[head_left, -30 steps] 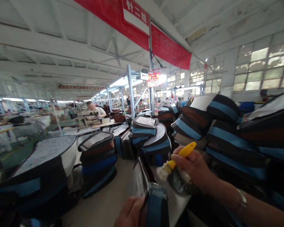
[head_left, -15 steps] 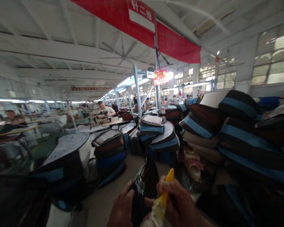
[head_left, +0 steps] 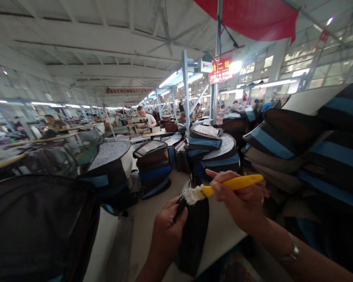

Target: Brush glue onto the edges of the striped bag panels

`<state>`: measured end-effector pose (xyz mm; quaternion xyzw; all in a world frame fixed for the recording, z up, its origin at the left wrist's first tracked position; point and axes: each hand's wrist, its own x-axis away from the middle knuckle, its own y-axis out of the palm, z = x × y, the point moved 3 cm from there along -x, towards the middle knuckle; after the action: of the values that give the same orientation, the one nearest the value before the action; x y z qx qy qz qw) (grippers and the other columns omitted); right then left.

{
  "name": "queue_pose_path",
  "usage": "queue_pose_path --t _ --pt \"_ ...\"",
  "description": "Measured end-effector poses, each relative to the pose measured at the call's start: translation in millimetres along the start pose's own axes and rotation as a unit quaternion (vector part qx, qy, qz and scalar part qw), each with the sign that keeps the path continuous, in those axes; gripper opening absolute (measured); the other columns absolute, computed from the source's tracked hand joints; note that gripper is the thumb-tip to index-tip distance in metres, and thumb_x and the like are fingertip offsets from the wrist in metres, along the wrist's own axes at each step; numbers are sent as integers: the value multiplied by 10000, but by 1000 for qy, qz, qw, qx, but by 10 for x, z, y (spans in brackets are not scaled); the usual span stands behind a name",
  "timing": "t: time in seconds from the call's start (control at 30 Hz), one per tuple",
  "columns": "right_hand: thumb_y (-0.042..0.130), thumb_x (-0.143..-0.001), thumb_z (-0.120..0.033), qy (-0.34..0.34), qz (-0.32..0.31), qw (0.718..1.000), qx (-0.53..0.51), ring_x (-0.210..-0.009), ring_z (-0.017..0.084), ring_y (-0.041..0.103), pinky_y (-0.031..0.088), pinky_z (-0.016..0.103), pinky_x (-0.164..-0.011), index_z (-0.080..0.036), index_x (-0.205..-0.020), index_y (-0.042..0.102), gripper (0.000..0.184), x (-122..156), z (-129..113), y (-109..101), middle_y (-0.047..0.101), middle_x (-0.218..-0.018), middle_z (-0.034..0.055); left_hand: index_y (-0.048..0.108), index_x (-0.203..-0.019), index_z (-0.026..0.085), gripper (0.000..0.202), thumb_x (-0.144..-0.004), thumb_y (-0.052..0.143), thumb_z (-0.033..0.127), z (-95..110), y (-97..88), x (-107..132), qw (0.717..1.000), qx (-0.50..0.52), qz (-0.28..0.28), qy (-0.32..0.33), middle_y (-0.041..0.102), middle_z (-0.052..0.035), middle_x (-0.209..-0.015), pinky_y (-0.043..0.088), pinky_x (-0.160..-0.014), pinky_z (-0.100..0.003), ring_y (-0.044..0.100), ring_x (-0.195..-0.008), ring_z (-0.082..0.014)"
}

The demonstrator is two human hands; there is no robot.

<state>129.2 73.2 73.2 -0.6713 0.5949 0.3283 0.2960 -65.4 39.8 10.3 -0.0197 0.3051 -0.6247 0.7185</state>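
Note:
My left hand [head_left: 168, 231] grips a dark fabric bag piece [head_left: 194, 235], holding it upright over the pale worktable [head_left: 153, 211]. My right hand [head_left: 241, 201] is closed round a yellow-handled brush [head_left: 223, 184] held nearly level. Its white bristles [head_left: 191, 194] touch the top edge of the dark piece, just above my left thumb. A bracelet shows on my right wrist [head_left: 288, 250].
Stacks of black, blue and brown bag panels [head_left: 297, 145] pile up on the right and ahead [head_left: 214, 150]. More stacks [head_left: 153, 164] and a dark mesh piece [head_left: 38, 223] stand on the left. Other people [head_left: 142, 117] sit at benches further back.
The brush has swung from upright to nearly level, with its bristles now at the piece's top edge. My view has tilted and shifted, and the dark piece stands higher in my left hand.

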Motion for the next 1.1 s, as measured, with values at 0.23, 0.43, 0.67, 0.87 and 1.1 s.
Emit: queue_pose_path --t 0.23,0.43,0.67,0.87,1.1 --pt "572 -893 -111 -206 -84 959 175 -653 152 609 450 508 -1046 -223 -985 587 145 -94 -118 192 655 -781 -17 715 -1082 235 275 -874 555 316 96 -29 -28 997 51 -13 -53 718 -41 -1117 487 -972 -350 654 -1062 -229" --pt "568 -892 -124 -243 -128 945 177 -634 154 616 485 497 -1022 -217 -983 589 132 -15 -119 321 674 -779 -13 691 -1108 241 284 -889 542 340 25 -34 -23 997 43 -7 -60 724 -36 -1081 526 -887 -344 676 -947 -210" --pt "614 -902 -176 -87 109 987 84 -863 218 674 504 473 -990 -221 -894 674 75 -83 -293 -170 635 -751 1 728 -1038 213 293 -896 537 382 139 -391 77 997 -61 39 33 693 -70 -1162 502 -954 -364 644 -1069 -230" --pt "739 -832 -270 59 260 964 -14 -864 227 674 572 266 -643 -206 -842 693 79 172 -471 -746 626 -824 39 739 -995 248 273 -853 573 412 -274 -641 -481 990 -128 18 58 659 -31 -1223 392 -1078 -387 562 -1177 -234" --pt "768 -802 -325 149 284 947 18 -601 103 550 483 181 -468 -218 -853 708 133 572 -307 -1027 671 -934 43 704 -986 125 385 -841 557 450 -1129 -52 -954 986 -104 113 -58 683 -133 -992 440 -966 -445 594 -1053 -292"
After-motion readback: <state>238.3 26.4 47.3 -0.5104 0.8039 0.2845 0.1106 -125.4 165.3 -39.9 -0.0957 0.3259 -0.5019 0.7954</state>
